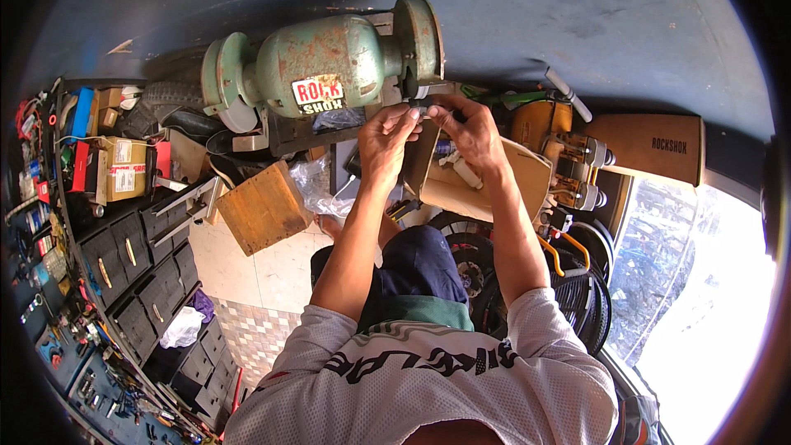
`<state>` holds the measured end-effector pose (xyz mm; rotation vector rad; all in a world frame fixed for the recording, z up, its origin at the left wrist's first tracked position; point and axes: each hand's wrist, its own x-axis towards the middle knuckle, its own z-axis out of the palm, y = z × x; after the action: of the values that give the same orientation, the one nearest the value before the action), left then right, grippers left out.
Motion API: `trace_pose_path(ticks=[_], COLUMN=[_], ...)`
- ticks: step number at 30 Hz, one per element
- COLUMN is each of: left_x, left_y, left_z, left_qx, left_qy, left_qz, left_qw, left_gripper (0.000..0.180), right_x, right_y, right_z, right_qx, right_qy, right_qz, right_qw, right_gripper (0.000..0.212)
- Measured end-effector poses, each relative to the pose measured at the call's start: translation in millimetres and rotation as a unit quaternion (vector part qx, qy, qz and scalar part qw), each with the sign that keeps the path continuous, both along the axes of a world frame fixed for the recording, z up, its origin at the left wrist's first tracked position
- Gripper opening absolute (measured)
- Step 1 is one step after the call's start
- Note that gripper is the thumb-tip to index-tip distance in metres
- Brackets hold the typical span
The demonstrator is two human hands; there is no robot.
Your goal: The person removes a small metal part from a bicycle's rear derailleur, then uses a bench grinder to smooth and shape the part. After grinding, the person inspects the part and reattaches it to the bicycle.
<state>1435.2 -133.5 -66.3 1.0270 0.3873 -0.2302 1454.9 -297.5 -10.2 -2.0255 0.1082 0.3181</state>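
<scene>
A small dark part (pixel 422 104) is pinched between the fingertips of both my hands, too small and too covered to name its kind. My left hand (pixel 385 142) closes on it from the left, my right hand (pixel 473 133) from the right. Just beyond my fingers stands the right end of a green bench grinder (pixel 329 49), where a pale wheel edge shows under its guard (pixel 418 37). Whether the part touches that wheel, I cannot tell. At the grinder's left end a second grinding wheel (pixel 239 115) shows below its guard.
An open cardboard box (pixel 519 173) with loose items sits below my right hand. A wooden box (pixel 265 208) stands on the floor at left, near clear plastic wrap (pixel 317 185). Black drawers (pixel 124 251) and a tool-covered wall line the left; tyres (pixel 581 305) lie at right.
</scene>
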Motion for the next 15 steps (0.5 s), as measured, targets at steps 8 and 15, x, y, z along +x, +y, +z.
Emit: trace_pose_path(ticks=[8, 15], left_x=[1.0, 1.4], left_y=[-1.7, -3.3], left_z=[1.7, -1.1], left_qx=[0.008, 0.003], left_qy=[0.007, 0.013], left_qz=[0.000, 0.002], left_qw=[1.000, 1.000], left_gripper=[0.023, 0.024], right_x=[2.7, 4.6], right_y=[-3.2, -4.9], right_z=[-7.3, -5.6], right_qx=[0.001, -0.003], right_qy=[-0.012, 0.006], right_qz=[0.005, 0.007], right_qw=[1.000, 1.000], right_gripper=[0.043, 0.044])
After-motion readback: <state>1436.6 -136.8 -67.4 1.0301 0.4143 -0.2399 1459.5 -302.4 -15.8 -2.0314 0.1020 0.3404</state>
